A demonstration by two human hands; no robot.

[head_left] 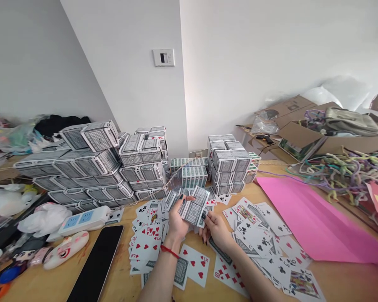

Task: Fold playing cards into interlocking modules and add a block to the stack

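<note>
My left hand [178,222] is closed around a small fan of playing cards [192,212], their grey patterned backs facing up. On the right edge of that fan, my right hand [219,230] pinches a card between thumb and fingers. Loose playing cards [148,242], many face up, lie under and to the left of my hands. More face-up cards [261,235] are spread on the right, with hearts, clubs and diamonds showing. A five of hearts [194,264] lies between my forearms.
Stacked bundles of cards [82,167] stand at the back left, and another stack [228,163] at the back right. A black phone [96,264] and a white power strip [85,220] lie left. Pink paper [315,226], tangled pipe cleaners [343,170] and a cardboard box [343,144] occupy the right.
</note>
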